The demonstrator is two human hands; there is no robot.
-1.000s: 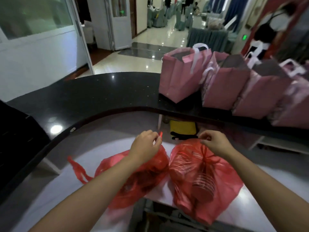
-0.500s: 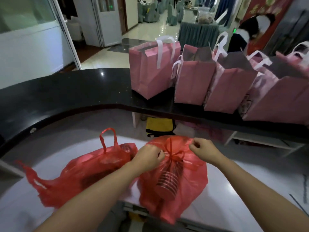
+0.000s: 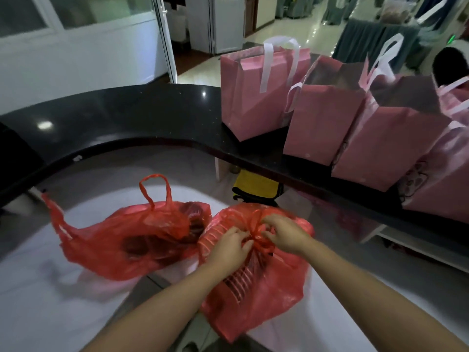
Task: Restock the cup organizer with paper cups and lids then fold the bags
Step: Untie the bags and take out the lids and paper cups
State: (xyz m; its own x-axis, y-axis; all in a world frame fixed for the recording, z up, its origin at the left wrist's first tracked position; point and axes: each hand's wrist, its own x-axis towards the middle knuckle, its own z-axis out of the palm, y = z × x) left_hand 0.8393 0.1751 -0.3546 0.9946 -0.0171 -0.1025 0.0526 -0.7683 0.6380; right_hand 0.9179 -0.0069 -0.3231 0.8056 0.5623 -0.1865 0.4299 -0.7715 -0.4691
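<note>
Two red plastic bags lie on a white desk (image 3: 50, 301). The right red bag (image 3: 258, 295) holds a stack of striped paper cups that shows through the plastic, and its handles are tied in a knot (image 3: 257, 236). My left hand (image 3: 229, 247) and my right hand (image 3: 284, 232) pinch that knot from either side. The left red bag (image 3: 121, 242) lies slumped and untied, one handle loop standing up, with dark round contents that I cannot make out. No cup organizer is in view.
A curved black counter (image 3: 152, 115) rises behind the desk. Several pink gift bags (image 3: 256, 92) with white handles stand along its right part. A yellow and black object (image 3: 256, 185) sits under the counter. Beyond are white doors and a tiled hall.
Both hands have come together from the sides of the right bag onto its knot. The view has shifted down and closer to the bags.
</note>
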